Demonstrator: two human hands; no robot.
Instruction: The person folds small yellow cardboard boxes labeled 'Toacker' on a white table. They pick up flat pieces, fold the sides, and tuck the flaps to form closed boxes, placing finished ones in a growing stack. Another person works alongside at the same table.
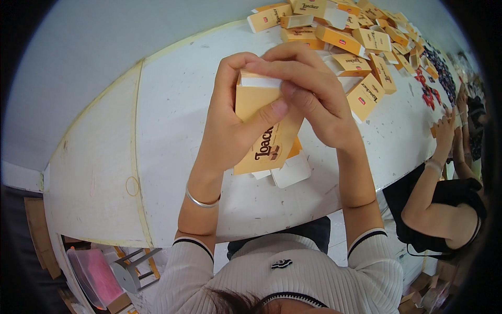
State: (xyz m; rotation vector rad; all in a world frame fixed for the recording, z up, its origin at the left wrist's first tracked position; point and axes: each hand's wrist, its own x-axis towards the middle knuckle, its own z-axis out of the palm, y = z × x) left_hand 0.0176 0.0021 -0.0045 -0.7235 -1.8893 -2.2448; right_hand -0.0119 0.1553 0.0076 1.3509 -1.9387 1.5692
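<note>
My left hand (239,125) grips an orange-yellow Loacker carton (255,102) from its left side, the thumb lying across the printed face. At the carton's far end a white flap (259,81) shows. My right hand (317,90) holds the carton's upper right, its fingers reaching over that end and meeting my left fingers. Beneath the held carton, another carton (293,170) with white flaps rests on the white table (176,129). My hands hide part of the held carton's far end.
Loacker cartons (372,39) are heaped at the far right, several with ends unfolded. Beyond them lie dark wrapped pieces (443,70) and red ones (429,92). A co-worker's arm (427,188) reaches over the right edge. A rubber band (132,186) lies left; a grey stool (131,272) stands below.
</note>
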